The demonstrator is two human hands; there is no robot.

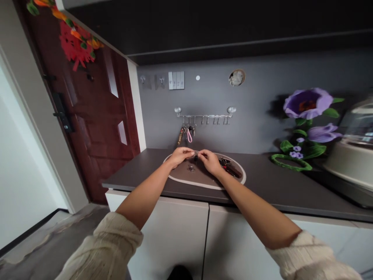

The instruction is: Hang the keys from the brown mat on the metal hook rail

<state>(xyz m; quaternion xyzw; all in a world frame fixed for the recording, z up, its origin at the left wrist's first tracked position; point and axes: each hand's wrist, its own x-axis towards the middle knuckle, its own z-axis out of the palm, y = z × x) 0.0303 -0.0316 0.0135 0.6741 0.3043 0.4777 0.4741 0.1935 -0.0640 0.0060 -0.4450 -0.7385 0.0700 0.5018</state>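
The left hand (180, 156) and right hand (210, 162) meet in a narrow fingertip pinch around a small dark piece (196, 158), the exact hold too small to tell, over the middle of the oval tray (186, 180), with a bunch of keys (230, 167) near its right edge.

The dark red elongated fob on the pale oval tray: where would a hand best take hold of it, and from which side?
Probably by its free lower end, pinched from above. The dark red elongated fob lies slanted, and that narrow end sits clear on the pale oval tray, while its upper end is bunched with metal near the right hand.
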